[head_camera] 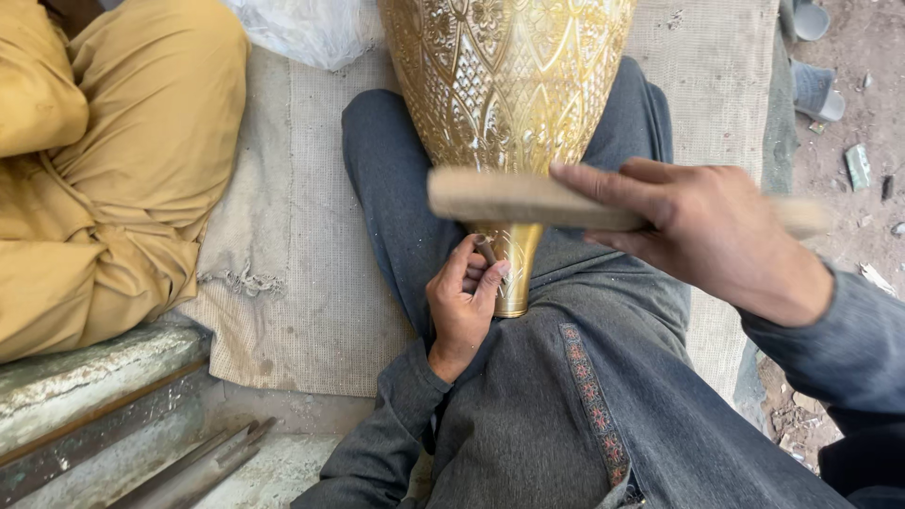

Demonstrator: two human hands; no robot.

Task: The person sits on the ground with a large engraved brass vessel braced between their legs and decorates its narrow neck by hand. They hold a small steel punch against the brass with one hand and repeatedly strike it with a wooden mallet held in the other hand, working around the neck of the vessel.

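Brass vase (504, 85), gold-coloured and densely patterned, lies tilted across the seated person's lap, its narrow neck pointing toward the body and wedged between the grey-trousered legs, which likely steadies it against blows. Left hand (462, 302) sits just beside the neck of the vase, fingers curled tight around a small metal punch (485, 250) whose tip meets the neck; the low grip seems to keep the tool from skidding on the curved metal. Right hand (702, 231) is closed around a flat wooden mallet (514, 198), held crosswise above the punch and in front of the vase body; its far end is blurred. Under the vase and legs, a worn woven mat (292, 283) with a frayed edge. Left of the vase, another person's folded legs in mustard-yellow cloth (113, 170). Beyond that, a concrete step with metal bars (193, 467). Right of the vase, bare dirt ground (863, 123) with scattered scraps and grey sandals (815, 90).
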